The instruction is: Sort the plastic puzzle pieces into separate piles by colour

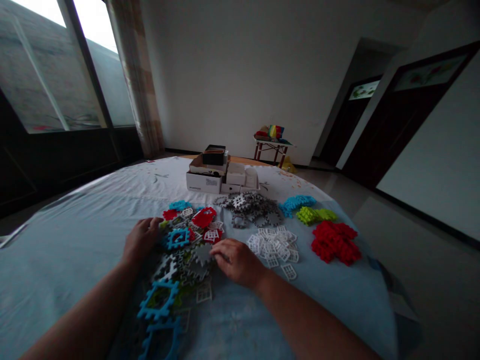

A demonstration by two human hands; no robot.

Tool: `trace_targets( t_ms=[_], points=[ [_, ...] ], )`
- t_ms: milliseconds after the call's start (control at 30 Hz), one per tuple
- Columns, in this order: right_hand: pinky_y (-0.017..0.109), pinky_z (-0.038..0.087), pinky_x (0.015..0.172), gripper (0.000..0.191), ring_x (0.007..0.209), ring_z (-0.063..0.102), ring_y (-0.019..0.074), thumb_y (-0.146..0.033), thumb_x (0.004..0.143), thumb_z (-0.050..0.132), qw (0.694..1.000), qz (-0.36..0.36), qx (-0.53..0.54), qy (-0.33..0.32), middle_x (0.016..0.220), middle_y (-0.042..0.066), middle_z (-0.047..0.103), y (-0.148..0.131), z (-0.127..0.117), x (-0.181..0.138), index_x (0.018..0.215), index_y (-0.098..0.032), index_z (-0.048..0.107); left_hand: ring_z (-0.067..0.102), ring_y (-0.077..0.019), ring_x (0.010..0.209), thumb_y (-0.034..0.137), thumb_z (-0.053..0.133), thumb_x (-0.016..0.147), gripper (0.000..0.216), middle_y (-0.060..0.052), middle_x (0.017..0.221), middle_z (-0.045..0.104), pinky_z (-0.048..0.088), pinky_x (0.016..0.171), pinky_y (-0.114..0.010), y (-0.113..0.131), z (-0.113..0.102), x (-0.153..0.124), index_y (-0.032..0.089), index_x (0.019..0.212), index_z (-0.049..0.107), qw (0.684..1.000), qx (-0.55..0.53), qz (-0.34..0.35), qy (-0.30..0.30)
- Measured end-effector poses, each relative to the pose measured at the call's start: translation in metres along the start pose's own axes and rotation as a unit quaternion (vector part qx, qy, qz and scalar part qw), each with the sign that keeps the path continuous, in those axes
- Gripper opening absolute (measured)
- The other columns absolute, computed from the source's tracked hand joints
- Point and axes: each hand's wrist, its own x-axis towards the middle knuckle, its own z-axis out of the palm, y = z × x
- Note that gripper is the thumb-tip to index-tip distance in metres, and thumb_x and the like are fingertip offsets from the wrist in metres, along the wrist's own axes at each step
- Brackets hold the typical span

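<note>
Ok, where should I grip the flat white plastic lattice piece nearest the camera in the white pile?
Probably pinch the near rim of the white lattice piece, coming from the near side: it lies flat on the light-blue cloth, seemingly uncovered, with the other white pieces beyond it.

Glare from the window [56,65] leaves dim surroundings, the foreground perhaps blurred.
</note>
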Motion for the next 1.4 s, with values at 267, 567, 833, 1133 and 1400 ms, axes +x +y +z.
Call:
trace_targets(
  t_ms=[267, 567, 833, 1133, 1400],
  points=[
    [0.030, 0.042, 0.084, 0.044, 0.094, 0.056, 0.0190, -0.049, 0.073, 0.060, 0.996, 0.082, -0.029, -0.017, 0.098, 0.008, 0.062, -0.011, 0.005, 0.004, 0.102, -0.016, 0.059, 0.052, -0.0267, 0.101, 0.044, 0.024, 0.082, 0.048, -0.011, 0.109, 0.056, 0.041, 0.087, -0.038, -0.003, -0.001, 0.000, 0.020, 0.099, 0.063, 1.000, 0.004, 0.017, -0.005],
    [0.030, 0.039, 0.089, 0.028, 0.098, 0.054, 0.0171, -0.029, 0.071, 0.065, 0.999, 0.049, -0.011, 0.021, 0.100, 0.006, 0.062, -0.010, -0.004, 0.007, 0.096, -0.018, 0.062, 0.053, -0.0280, 0.099, 0.042, 0.025, 0.082, 0.046, -0.011, 0.108, 0.057, 0.042, 0.084, -0.041, -0.007, 0.001, 0.003, 0.022, 0.098, 0.063, 1.000, 0.003, 0.028, -0.002],
    [0.033, 0.040, 0.089, 0.021, 0.097, 0.054, 0.0181, -0.024, 0.071, 0.065, 0.982, 0.086, -0.069, 0.156, 0.099, 0.008, 0.061, 0.046, -0.070, 0.042, 0.090, -0.017, 0.063, 0.052, -0.0271, 0.101, 0.046, 0.021, 0.084, 0.051, -0.012, 0.111, 0.056, 0.041, 0.084, -0.040, -0.004, 0.001, 0.004, 0.020, 0.101, 0.062, 1.000, 0.009, 0.006, -0.015],
    [0.036, 0.038, 0.095, 0.032, 0.105, 0.051, 0.0220, -0.019, 0.070, 0.062, 0.950, 0.148, -0.186, 0.203, 0.108, 0.012, 0.058, 0.109, -0.099, 0.070, 0.101, -0.013, 0.061, 0.050, -0.0288, 0.106, 0.048, 0.020, 0.083, 0.053, -0.012, 0.116, 0.054, 0.040, 0.087, -0.041, 0.000, -0.001, 0.002, 0.021, 0.104, 0.061, 1.000, 0.014, -0.006, -0.022],
    [0.031, 0.042, 0.088, 0.022, 0.096, 0.055, 0.0169, -0.021, 0.076, 0.058, 0.989, 0.084, -0.070, 0.102, 0.099, 0.008, 0.061, 0.052, -0.056, 0.030, 0.097, -0.016, 0.062, 0.050, -0.0281, 0.105, 0.044, 0.024, 0.082, 0.048, -0.011, 0.114, 0.055, 0.040, 0.086, -0.040, 0.000, 0.001, 0.001, 0.022, 0.101, 0.062, 1.000, 0.023, -0.009, -0.010]
  ],
)
